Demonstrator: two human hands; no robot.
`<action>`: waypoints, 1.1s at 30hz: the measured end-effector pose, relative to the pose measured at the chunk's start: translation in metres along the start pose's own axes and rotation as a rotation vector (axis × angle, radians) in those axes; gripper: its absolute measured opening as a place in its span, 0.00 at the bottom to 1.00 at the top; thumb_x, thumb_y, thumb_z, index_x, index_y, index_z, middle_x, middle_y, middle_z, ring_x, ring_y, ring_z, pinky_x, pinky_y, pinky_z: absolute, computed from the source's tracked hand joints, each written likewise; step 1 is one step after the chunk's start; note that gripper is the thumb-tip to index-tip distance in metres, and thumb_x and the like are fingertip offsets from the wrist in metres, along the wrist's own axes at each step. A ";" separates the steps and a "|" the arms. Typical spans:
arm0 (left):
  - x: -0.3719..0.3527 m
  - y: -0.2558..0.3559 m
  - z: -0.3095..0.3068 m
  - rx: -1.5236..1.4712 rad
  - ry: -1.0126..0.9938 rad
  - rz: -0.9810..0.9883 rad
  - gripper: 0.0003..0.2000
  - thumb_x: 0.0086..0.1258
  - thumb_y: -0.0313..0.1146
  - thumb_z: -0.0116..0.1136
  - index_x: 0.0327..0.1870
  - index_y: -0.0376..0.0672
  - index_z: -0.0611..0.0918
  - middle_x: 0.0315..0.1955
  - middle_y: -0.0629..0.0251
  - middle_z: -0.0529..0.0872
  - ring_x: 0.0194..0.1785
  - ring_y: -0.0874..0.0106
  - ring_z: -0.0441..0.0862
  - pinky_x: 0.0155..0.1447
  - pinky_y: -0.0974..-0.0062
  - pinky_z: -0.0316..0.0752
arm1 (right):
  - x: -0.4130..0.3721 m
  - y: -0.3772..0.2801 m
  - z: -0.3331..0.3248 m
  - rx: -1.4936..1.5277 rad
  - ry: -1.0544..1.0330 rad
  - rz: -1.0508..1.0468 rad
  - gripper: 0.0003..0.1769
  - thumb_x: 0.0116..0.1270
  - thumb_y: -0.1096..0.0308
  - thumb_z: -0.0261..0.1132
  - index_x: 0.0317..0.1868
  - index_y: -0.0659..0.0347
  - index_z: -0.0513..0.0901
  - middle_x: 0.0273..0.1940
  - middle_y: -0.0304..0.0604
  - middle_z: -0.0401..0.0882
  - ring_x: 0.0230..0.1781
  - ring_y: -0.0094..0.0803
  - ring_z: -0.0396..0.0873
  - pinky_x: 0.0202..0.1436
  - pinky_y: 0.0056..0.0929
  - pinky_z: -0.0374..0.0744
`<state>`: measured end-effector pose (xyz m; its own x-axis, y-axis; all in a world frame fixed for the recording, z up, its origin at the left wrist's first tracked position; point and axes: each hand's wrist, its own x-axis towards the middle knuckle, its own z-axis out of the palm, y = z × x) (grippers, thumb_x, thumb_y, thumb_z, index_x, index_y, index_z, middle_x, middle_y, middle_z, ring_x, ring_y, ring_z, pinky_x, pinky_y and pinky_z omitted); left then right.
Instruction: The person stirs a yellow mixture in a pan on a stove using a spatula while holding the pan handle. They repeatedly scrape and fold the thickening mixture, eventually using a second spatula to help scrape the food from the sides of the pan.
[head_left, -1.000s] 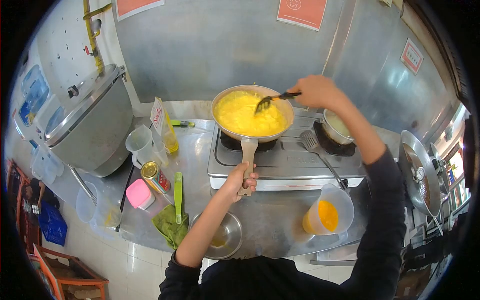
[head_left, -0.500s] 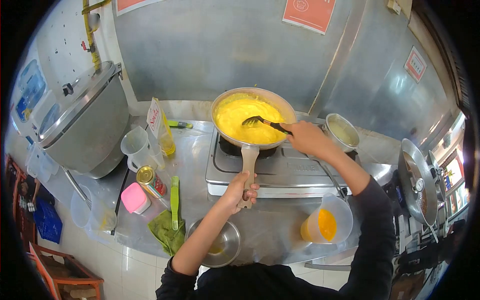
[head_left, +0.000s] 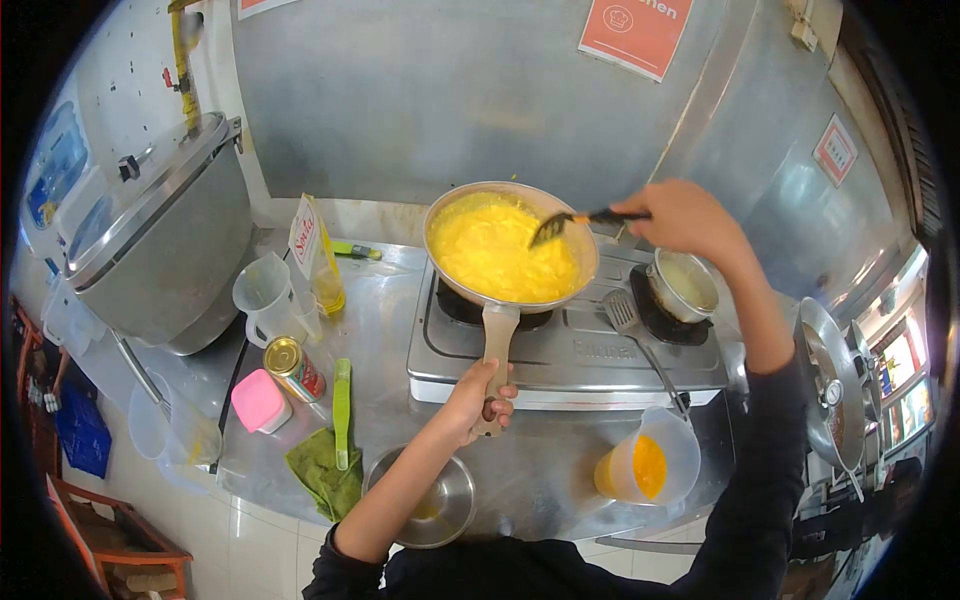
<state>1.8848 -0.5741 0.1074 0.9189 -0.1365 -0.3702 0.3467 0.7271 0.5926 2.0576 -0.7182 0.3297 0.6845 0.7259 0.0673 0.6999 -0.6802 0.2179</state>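
My left hand (head_left: 478, 402) is wrapped round the beige handle of a frying pan (head_left: 440, 205), which sits on the left burner of the gas stove (head_left: 560, 365). Soft yellow scrambled egg (head_left: 490, 250) fills the pan's bottom. Above the pan's right side, my right hand (head_left: 690, 218) grips the dark handle of a black slotted spatula (head_left: 552, 230). The spatula's head slants down over the egg near its right edge. On the right burner stands a small pot (head_left: 688, 285) of pale liquid. A metal slotted turner (head_left: 640, 335) lies on the stove between the burners.
A jug of beaten egg (head_left: 675, 450) stands at the front right, a metal bowl (head_left: 455, 505) at the front. To the left are a green cloth (head_left: 325, 475), a green-handled utensil (head_left: 343, 410), a pink-lidded tub (head_left: 262, 402), a can (head_left: 292, 368), a clear jug (head_left: 268, 295) and an oil pouch (head_left: 318, 260).
My right hand has moved right and up, drawing the spatula toward the pan's right side. The egg looks lumpier. My left hand stays on the handle, and the view has shifted slightly.
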 end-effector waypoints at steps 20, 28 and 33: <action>0.001 0.000 0.000 0.002 -0.001 0.006 0.14 0.68 0.45 0.35 0.44 0.46 0.64 0.21 0.72 0.64 0.18 0.83 0.59 0.23 0.81 0.62 | 0.054 0.003 0.087 -0.045 0.067 -0.018 0.12 0.52 0.67 0.55 0.38 0.49 0.81 0.31 0.50 0.79 0.34 0.45 0.78 0.38 0.39 0.76; 0.000 0.000 0.000 -0.038 0.003 -0.001 0.13 0.68 0.45 0.37 0.43 0.47 0.65 0.21 0.73 0.65 0.17 0.83 0.59 0.22 0.82 0.61 | 0.025 -0.059 -0.013 -0.334 -0.090 0.036 0.13 0.48 0.65 0.60 0.37 0.47 0.83 0.30 0.44 0.80 0.32 0.40 0.78 0.36 0.34 0.77; 0.003 -0.002 -0.004 -0.058 -0.027 0.025 0.11 0.69 0.44 0.34 0.41 0.47 0.63 0.21 0.72 0.65 0.17 0.82 0.60 0.21 0.81 0.65 | 0.038 -0.087 0.020 -0.434 -0.225 -0.004 0.10 0.45 0.66 0.61 0.30 0.59 0.83 0.32 0.46 0.80 0.34 0.37 0.79 0.36 0.31 0.77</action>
<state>1.8856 -0.5733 0.1021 0.9320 -0.1356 -0.3362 0.3131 0.7682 0.5583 2.0269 -0.6331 0.2942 0.7422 0.6563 -0.1359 0.5861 -0.5372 0.6066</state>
